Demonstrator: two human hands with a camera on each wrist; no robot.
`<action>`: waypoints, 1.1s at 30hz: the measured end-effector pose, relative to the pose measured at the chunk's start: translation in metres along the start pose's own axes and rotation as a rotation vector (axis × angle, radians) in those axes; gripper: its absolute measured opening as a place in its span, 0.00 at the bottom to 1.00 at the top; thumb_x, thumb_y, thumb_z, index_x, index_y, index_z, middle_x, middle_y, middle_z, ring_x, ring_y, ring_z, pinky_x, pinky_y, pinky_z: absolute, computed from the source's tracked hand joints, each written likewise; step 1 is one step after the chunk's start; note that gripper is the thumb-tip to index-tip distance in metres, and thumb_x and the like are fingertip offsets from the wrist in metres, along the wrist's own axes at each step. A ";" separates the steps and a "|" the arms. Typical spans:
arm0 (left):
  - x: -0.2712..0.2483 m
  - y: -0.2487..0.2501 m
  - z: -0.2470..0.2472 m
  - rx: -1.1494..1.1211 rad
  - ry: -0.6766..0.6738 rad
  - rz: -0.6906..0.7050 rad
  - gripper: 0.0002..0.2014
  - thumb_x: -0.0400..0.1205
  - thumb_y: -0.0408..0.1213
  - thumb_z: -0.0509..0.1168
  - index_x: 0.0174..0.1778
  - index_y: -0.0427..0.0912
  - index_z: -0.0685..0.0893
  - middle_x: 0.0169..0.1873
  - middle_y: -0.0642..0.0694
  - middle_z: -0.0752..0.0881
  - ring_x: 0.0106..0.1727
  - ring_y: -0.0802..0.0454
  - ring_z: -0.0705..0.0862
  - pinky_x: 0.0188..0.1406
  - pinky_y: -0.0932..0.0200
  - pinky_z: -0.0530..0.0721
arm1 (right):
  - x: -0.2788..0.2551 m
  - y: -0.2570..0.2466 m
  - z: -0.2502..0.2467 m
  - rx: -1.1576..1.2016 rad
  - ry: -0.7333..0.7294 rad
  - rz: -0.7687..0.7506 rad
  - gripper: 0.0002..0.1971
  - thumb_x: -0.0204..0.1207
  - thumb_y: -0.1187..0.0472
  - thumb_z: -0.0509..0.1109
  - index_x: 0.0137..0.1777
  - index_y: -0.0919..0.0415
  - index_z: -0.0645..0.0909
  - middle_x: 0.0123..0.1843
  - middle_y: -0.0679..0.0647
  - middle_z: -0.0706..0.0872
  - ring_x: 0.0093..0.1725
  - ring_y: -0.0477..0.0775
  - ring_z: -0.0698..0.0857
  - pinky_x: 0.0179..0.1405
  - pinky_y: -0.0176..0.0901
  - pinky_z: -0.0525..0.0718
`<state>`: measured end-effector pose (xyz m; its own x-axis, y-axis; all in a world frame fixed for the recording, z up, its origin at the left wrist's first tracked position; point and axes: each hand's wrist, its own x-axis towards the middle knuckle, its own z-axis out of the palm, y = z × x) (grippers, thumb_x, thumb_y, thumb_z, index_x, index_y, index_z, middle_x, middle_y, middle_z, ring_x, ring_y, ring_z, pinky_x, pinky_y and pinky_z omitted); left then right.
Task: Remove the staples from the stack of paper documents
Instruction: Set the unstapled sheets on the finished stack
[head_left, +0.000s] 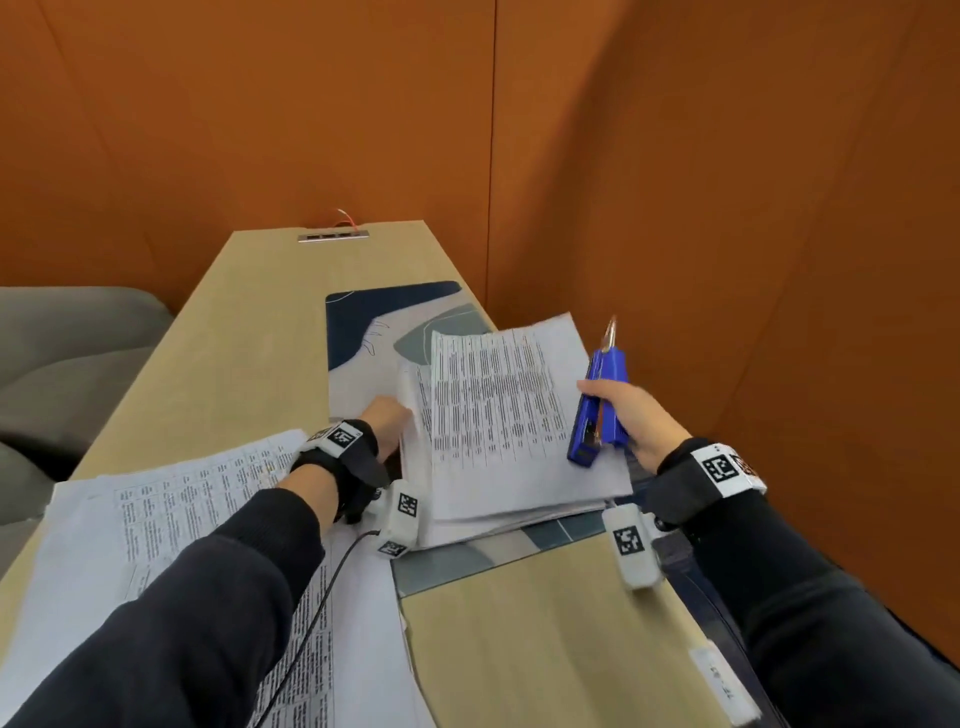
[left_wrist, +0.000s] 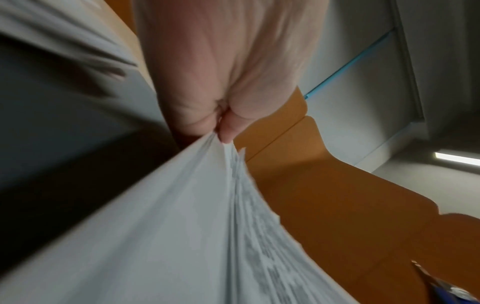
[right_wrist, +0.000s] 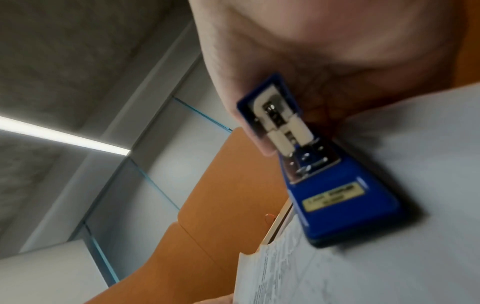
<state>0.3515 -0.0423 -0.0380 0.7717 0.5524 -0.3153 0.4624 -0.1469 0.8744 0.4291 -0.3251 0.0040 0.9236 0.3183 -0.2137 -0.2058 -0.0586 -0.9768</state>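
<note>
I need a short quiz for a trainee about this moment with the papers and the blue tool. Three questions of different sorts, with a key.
1. True or false: the right hand holds the blue staple remover.
2. What does the left hand grip? A) the desk mat B) the edge of the stapled stack C) the cable
3. Fill in: the loose printed sheets lie on the person's ____ side of the table.

Key: 1 true; 2 B; 3 left.
</note>
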 end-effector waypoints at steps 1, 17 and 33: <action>0.003 -0.002 0.000 -0.050 -0.004 -0.006 0.10 0.84 0.24 0.54 0.53 0.28 0.80 0.46 0.33 0.84 0.55 0.35 0.83 0.58 0.45 0.81 | 0.001 0.004 -0.001 -0.052 -0.004 0.061 0.13 0.78 0.56 0.73 0.56 0.64 0.81 0.33 0.55 0.87 0.28 0.52 0.84 0.28 0.41 0.81; 0.000 -0.001 0.005 -0.101 0.182 0.082 0.15 0.83 0.45 0.65 0.40 0.36 0.82 0.49 0.33 0.88 0.52 0.36 0.86 0.60 0.39 0.83 | 0.000 0.003 0.016 -0.150 -0.035 0.146 0.18 0.79 0.48 0.71 0.59 0.62 0.78 0.46 0.60 0.87 0.44 0.58 0.86 0.50 0.50 0.86; 0.012 0.016 -0.040 0.102 0.123 0.072 0.31 0.77 0.64 0.63 0.50 0.34 0.83 0.52 0.32 0.86 0.52 0.37 0.86 0.59 0.47 0.83 | -0.053 -0.005 0.049 0.076 -0.192 -0.022 0.10 0.82 0.55 0.69 0.56 0.61 0.79 0.42 0.62 0.89 0.41 0.63 0.88 0.59 0.63 0.86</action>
<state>0.3506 -0.0052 -0.0134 0.7482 0.6326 -0.2000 0.4545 -0.2690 0.8492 0.3651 -0.2950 0.0208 0.8511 0.4936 -0.1787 -0.2166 0.0201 -0.9761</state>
